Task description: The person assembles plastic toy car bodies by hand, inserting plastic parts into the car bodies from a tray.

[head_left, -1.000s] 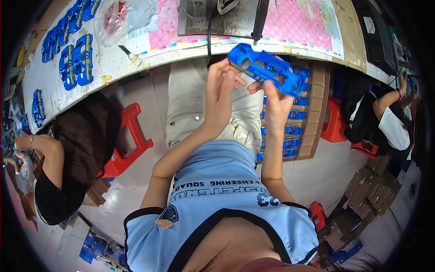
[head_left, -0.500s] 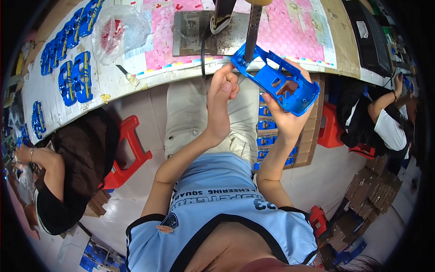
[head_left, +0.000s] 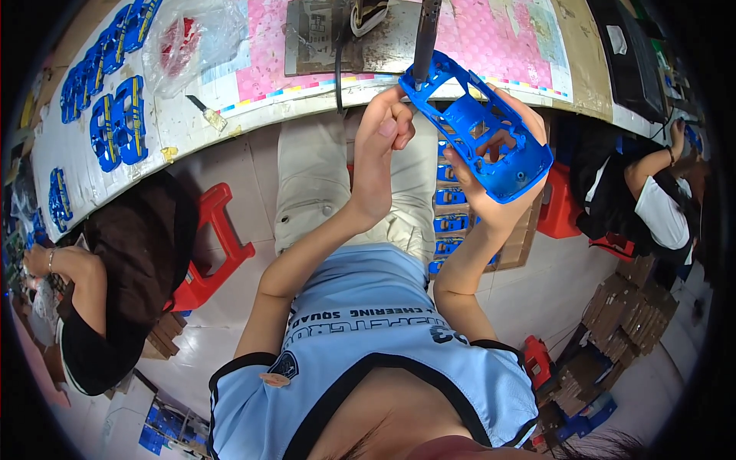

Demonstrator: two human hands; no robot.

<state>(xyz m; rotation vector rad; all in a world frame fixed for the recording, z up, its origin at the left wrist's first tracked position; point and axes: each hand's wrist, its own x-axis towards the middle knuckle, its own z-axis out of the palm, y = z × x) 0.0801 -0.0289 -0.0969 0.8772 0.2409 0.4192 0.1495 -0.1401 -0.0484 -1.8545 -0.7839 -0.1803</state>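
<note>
My right hand (head_left: 491, 184) grips a blue plastic toy-car shell (head_left: 475, 126), tilted with its hollow side toward me, just in front of the bench edge. My left hand (head_left: 383, 142) is closed beside the shell's upper left end, fingertips touching it. A dark tool shaft (head_left: 425, 38) hangs down from above and meets the shell's top end. A grey metal plate (head_left: 345, 42) lies on the bench behind it.
A white bench (head_left: 192, 115) carries rows of blue shells (head_left: 119, 119), a clear plastic bag (head_left: 195, 34) and a pink sheet (head_left: 506, 38). A cardboard box with blue shells (head_left: 452, 215) sits by my knees. Two people sit at left (head_left: 115, 291) and right (head_left: 644, 199); a red stool (head_left: 211, 245) stands near.
Both hands raised the blue shell up and toward the bench until its top end met the hanging tool shaft. The shell turned more upright in my right hand.
</note>
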